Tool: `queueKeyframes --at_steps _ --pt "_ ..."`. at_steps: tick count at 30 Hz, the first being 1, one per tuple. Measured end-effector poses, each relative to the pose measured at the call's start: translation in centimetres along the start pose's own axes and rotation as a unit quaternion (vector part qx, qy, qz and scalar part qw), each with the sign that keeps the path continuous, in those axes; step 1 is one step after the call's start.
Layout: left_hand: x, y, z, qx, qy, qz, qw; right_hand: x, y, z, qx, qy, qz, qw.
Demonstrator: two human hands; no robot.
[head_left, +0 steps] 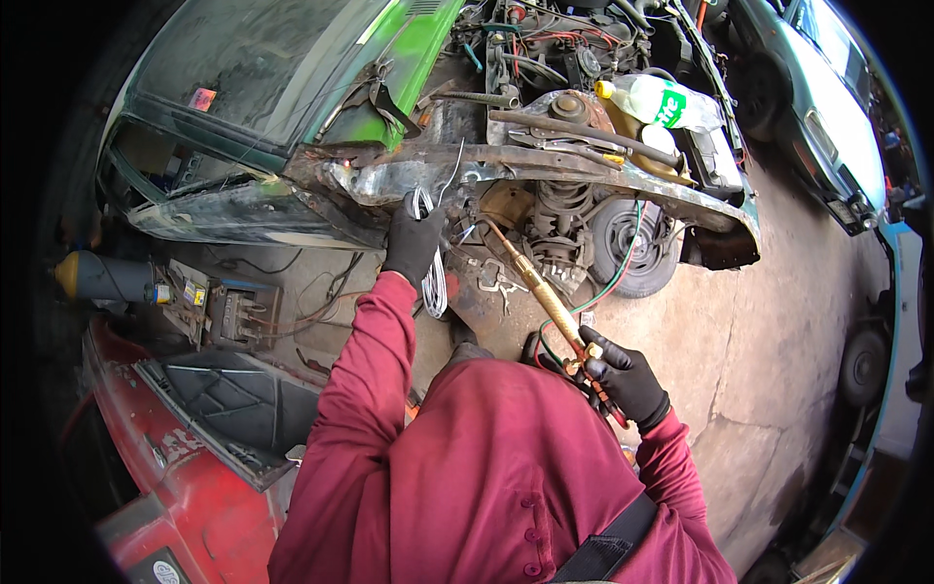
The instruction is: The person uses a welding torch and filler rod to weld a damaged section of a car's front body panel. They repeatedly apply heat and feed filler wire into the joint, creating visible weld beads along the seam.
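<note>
My left hand point(413, 243), in a black glove, is closed around a coil of silvery wire point(435, 284). One end of the wire rises past the glove to the rusty bare-metal edge point(375, 183) of the car's inner fender. My right hand point(630, 378), also gloved in black, grips a brass gas welding torch point(533, 280) at its valve end. The torch's bent tip points up and left toward the metal just right of my left hand, with a small pale glow at its end. Red and green hoses point(623, 268) run with the torch.
Pliers and a rod lie along the fender near a plastic bottle point(671, 102) with a yellow cap. Below are a suspension spring point(564, 200) and a spare wheel point(637, 248). Locking pliers point(501, 282) hang nearby. A gas cylinder point(102, 275) and red car panel point(209, 516) are at left.
</note>
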State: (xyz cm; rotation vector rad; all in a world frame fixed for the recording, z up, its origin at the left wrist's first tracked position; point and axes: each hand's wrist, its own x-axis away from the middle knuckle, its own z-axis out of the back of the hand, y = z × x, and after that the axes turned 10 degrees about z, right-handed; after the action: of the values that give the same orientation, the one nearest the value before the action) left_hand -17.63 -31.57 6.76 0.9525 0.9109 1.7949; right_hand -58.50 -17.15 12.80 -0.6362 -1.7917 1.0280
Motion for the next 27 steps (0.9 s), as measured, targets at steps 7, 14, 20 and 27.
queueKeyframes --at_steps 7,14,20,27 --pt "9.9 1.2 1.7 0.295 -0.104 0.224 0.923 0.5 0.1 1.0 -0.012 0.015 -0.008 1.0" --pt "21.8 -1.7 0.6 0.289 -0.132 0.247 0.915 0.3 0.9 2.8 -0.003 0.01 0.001 1.0" --pt "23.5 -1.9 2.5 0.285 -0.066 0.172 0.941 -0.8 0.2 4.3 0.007 -0.031 0.0 1.0" --pt "20.0 -3.2 2.5 0.304 -0.002 0.127 0.944 -2.0 -0.7 5.6 0.035 -0.089 0.067 0.993"
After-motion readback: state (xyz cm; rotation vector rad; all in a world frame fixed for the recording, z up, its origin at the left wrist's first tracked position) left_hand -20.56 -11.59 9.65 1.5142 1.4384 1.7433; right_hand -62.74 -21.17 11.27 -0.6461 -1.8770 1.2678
